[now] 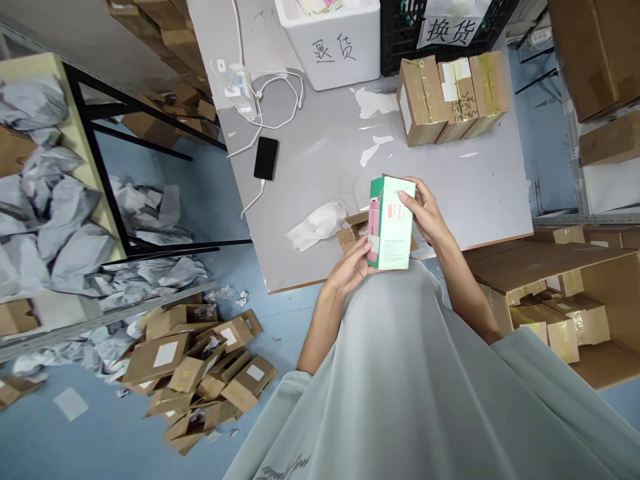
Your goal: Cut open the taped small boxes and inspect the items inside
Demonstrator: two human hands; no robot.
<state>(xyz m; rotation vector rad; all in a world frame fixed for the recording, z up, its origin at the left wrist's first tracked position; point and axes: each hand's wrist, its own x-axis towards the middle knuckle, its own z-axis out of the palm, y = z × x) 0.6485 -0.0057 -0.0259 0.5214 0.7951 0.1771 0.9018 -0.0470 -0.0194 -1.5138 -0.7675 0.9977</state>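
Observation:
A green and white product box [397, 230] with a pink bottle printed on its side is held upright between both hands, close to my body at the table's front edge. My left hand [353, 267] grips its lower left side. My right hand [424, 210] holds the upper right, its thumb lying across the printed face. Behind the product box sits an open brown carton [353, 230], mostly hidden, with clear plastic wrap inside. A crumpled white sheet [319, 225] lies to the left of the carton.
On the grey table [320, 153] are a phone [266, 159], a power strip [243, 90], a white bin [333, 50], a black crate [400, 33] and several taped cartons [453, 100]. Emptied cartons [205, 373] pile up on the floor at left. A large open carton [560, 300] stands at right.

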